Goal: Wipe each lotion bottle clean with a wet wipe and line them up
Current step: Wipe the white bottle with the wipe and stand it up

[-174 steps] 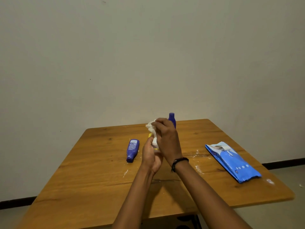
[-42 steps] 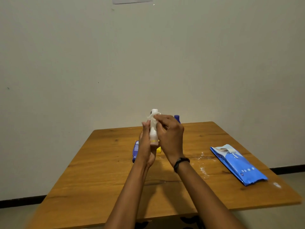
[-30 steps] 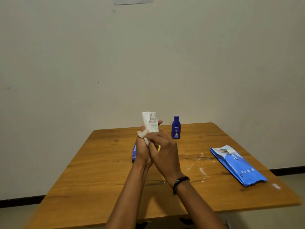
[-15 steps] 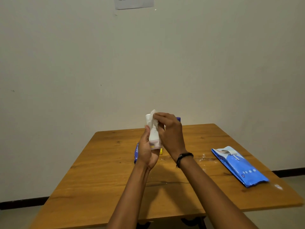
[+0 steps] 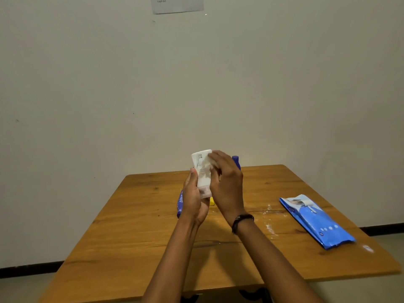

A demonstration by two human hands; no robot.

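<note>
Fingers (image 5: 192,174) of left hand (image 5: 193,202) clamped on white plastic lotion bottle (image 5: 202,171), long axis upright; right hand (image 5: 227,184) nearer top, fingers (image 5: 215,157) pinching white wet wipe (image 5: 211,166) against upper side.

Wall notice (image 5: 177,4): only "trash bin" legible, the rest blurred.
</note>
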